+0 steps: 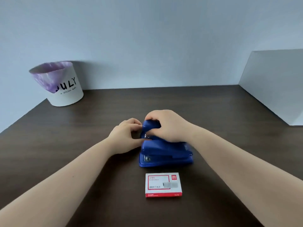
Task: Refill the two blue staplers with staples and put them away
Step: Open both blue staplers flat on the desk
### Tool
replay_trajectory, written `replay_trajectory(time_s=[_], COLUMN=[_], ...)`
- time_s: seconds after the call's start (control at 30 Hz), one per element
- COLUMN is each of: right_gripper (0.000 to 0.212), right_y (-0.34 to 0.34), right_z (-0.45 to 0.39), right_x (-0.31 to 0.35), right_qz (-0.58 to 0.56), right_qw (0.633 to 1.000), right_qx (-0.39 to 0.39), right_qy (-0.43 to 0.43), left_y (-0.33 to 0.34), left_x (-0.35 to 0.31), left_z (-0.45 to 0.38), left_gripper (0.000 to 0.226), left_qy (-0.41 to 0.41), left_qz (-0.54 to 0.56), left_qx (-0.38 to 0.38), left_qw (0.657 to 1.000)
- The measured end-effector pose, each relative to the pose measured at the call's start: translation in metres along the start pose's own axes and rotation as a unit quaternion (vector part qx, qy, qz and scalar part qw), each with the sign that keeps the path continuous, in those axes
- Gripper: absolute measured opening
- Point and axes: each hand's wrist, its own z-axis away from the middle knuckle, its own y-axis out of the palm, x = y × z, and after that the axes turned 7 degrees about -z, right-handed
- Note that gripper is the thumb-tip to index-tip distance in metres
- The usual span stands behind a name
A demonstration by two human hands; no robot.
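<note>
Two blue staplers lie side by side in the middle of the dark wooden table. The near stapler [165,153] rests flat and closed, untouched. The far stapler [150,128] is mostly covered by my hands, and its top looks tilted up at the left end, where a bit of metal shows. My right hand [168,125] grips it from above and the right. My left hand [126,135] touches its left end with thumb and fingertips. A white and red box of staples [163,185] lies closed just in front of the near stapler.
A white paper bin [64,86] with a purple liner and the word "JULY" stands at the back left of the table [82,145]. A white box or panel [275,82] occupies the back right. A pale wall runs behind.
</note>
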Motion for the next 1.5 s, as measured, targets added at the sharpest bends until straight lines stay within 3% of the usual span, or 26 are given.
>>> replay_trajectory(time_s=[0.17, 0.47, 0.53, 0.63, 0.77, 1.0, 1.07, 1.17, 1.23, 1.4, 1.5], right_gripper=[0.027, 0.031, 0.028, 0.026, 0.034, 0.019, 0.017, 0.013, 0.018, 0.029, 0.030], right_y=[0.001, -0.002, -0.010, -0.031, -0.052, -0.045, -0.043, -0.041, -0.040, -0.038, -0.038], right_z=[0.010, -0.003, 0.001, 0.017, 0.049, 0.076, 0.080, 0.087, 0.089, 0.088, 0.088], right_x=[0.016, 0.027, 0.023, 0.012, -0.012, -0.054, -0.062, -0.071, -0.072, -0.072, -0.063], right_qz=[0.012, 0.038, -0.030, -0.191, -0.329, -0.443, -0.426, -0.231, -0.157, -0.163, -0.145], right_qw=[1.000, 0.999, 0.998, 0.969, 0.925, 0.859, 0.867, 0.940, 0.962, 0.964, 0.960], right_qx=[-0.012, 0.014, -0.050, -0.154, -0.186, -0.241, -0.240, -0.220, -0.189, -0.177, -0.204], right_qy=[0.021, 0.021, 0.016, 0.022, 0.034, 0.084, 0.100, 0.124, 0.122, 0.114, 0.123], left_y=[-0.002, -0.005, -0.005, -0.006, -0.006, -0.008, -0.008, -0.007, -0.006, -0.002, -0.003], left_x=[-0.016, -0.017, -0.014, -0.011, -0.011, -0.017, -0.017, -0.013, -0.011, -0.011, -0.013], left_z=[0.018, 0.028, 0.025, 0.022, 0.021, 0.025, 0.026, 0.026, 0.027, 0.029, 0.032], left_gripper=[0.064, 0.026, 0.027, 0.029, 0.032, 0.027, 0.025, 0.021, 0.030, 0.048, 0.056], left_qy=[-0.008, -0.037, -0.032, -0.030, -0.029, -0.050, -0.053, -0.062, -0.077, -0.093, -0.063], left_qz=[-0.016, -0.020, -0.021, -0.012, -0.014, -0.027, -0.024, 0.005, 0.037, 0.072, 0.067], left_qx=[-0.032, -0.057, -0.058, -0.059, -0.060, -0.063, -0.068, -0.084, -0.093, -0.116, -0.143], left_qw=[0.999, 0.997, 0.998, 0.998, 0.998, 0.996, 0.996, 0.994, 0.992, 0.986, 0.985])
